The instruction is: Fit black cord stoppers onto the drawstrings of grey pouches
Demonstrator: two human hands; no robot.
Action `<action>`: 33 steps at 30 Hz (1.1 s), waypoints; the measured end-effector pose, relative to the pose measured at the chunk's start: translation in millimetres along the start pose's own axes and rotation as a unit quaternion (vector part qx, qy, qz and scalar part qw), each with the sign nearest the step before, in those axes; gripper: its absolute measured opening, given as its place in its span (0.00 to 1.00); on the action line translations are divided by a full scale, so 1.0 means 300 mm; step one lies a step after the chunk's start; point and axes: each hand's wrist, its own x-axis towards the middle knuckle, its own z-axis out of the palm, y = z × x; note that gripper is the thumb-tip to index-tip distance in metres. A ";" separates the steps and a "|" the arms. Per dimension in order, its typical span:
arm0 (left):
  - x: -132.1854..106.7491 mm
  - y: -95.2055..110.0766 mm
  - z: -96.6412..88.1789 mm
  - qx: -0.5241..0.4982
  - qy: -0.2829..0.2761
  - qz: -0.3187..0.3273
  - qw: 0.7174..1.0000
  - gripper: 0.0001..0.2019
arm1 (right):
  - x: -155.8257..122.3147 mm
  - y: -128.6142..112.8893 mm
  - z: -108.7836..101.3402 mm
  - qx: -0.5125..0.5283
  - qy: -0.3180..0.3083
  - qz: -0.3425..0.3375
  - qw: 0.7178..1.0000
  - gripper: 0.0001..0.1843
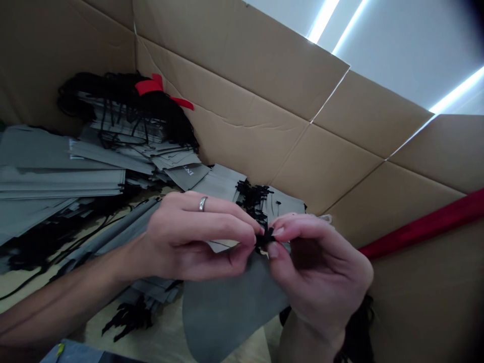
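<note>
Left hand (192, 237), palm down with a ring on one finger, and right hand (321, 272), palm turned inward, meet fingertip to fingertip. Both pinch the black cord (265, 238) at the top edge of a grey bag (227, 307). The bag hangs below the hands, in front of stacked grey bags (60, 176) inside a cardboard box (264, 75).

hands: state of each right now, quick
left hand: closed, pinching the black cord on the grey bag
right hand: closed, pinching the same black cord
</note>
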 end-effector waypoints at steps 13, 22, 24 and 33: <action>0.020 -0.006 0.012 -0.164 -0.033 -0.189 0.968 0.09 | 0.011 0.025 0.000 -0.070 -0.001 -0.062 0.996 0.16; 0.000 0.003 0.034 -0.095 0.027 -0.169 0.981 0.12 | -0.001 0.019 0.000 -0.031 0.007 0.008 0.999 0.14; -0.004 0.003 0.035 -0.059 0.015 -0.150 0.987 0.11 | -0.002 0.020 -0.002 -0.037 0.004 0.021 0.999 0.13; -0.020 0.011 0.027 0.093 -0.035 -0.091 0.991 0.07 | -0.001 0.026 -0.007 -0.066 0.000 0.052 0.996 0.14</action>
